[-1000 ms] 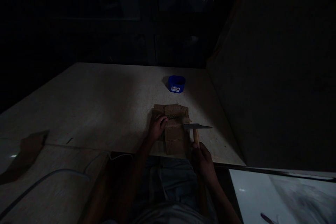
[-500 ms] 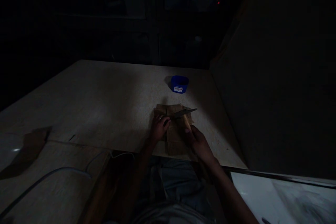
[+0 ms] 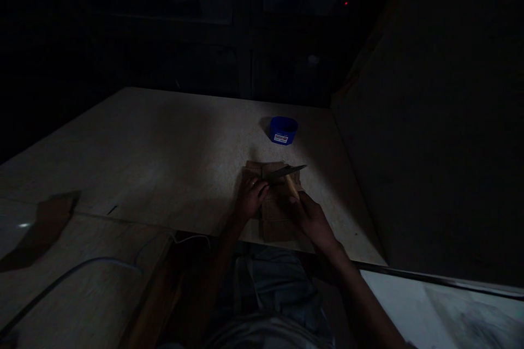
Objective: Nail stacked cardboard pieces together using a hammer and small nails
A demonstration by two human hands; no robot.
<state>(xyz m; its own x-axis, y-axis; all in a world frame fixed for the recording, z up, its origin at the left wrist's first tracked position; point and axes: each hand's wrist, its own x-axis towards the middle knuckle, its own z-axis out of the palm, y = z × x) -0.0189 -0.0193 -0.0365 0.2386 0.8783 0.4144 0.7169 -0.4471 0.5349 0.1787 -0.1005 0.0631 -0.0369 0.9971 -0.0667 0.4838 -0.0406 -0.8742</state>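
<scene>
My right hand [image 3: 313, 218] is wrapped round the wooden handle of a hammer [image 3: 292, 169]. Its long, thin metal head tapers towards the right and lies over a piece of brown cardboard [image 3: 278, 230] near the table's front edge. The head's left end is close to the fingers of my left hand [image 3: 250, 199]. Those fingers are bent and pressed together on the cardboard's left part; whatever they pinch is too dark and small to make out. A ring shows on one finger. Beyond the cardboard stands a blue plastic tub [image 3: 283, 131] with a white label.
The pale table [image 3: 164, 158] is dimly lit. A dark panel [image 3: 434, 136] rises along its right side. At the left lie a brown cardboard piece [image 3: 51, 221] and a grey cable [image 3: 82, 265]. A white surface [image 3: 393, 300] is at lower right.
The hammer's head has shifted very slightly over the cardboard, its tip a little higher. Both hands keep about the same places; the whole view has moved slightly.
</scene>
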